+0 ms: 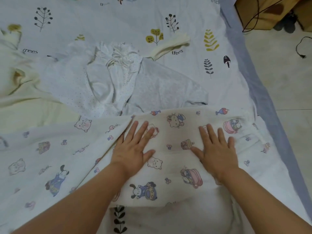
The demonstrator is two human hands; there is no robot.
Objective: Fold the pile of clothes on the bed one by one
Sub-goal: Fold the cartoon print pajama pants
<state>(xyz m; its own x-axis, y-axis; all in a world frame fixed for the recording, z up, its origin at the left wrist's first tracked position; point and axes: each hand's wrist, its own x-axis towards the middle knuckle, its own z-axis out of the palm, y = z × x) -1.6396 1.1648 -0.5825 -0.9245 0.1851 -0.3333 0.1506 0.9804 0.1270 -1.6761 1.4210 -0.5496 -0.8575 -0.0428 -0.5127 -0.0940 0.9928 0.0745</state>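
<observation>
Landmark: the cartoon-print garment (177, 149), spread across the near part of the bed (194, 17).

Your left hand (135, 147) lies flat on the garment, just right of a fold edge that runs diagonally down to the left. Fingers straight, slightly fanned, thumb out to the side. Your right hand (217, 149) lies flat further right on the same panel, fingers straight and a little spread, thumb pointing inward. Neither hand pinches cloth; both press on it, palms down.

The part of the garment under your hands looks doubled over: a layer lies over the wider spread of the same print that runs off to the left. Judged from that, one fold is made and you are smoothing it. The garment is not yet a compact bundle.

Beyond the garment, touching its far edge, lies a white dotted garment (94, 85), crumpled, with a grey one (168, 85) beside it. Left of those sits a cream garment (22, 85), also rumpled. None of these looks folded. No finished stack shows in view, so most of the pile looks left to do.
</observation>
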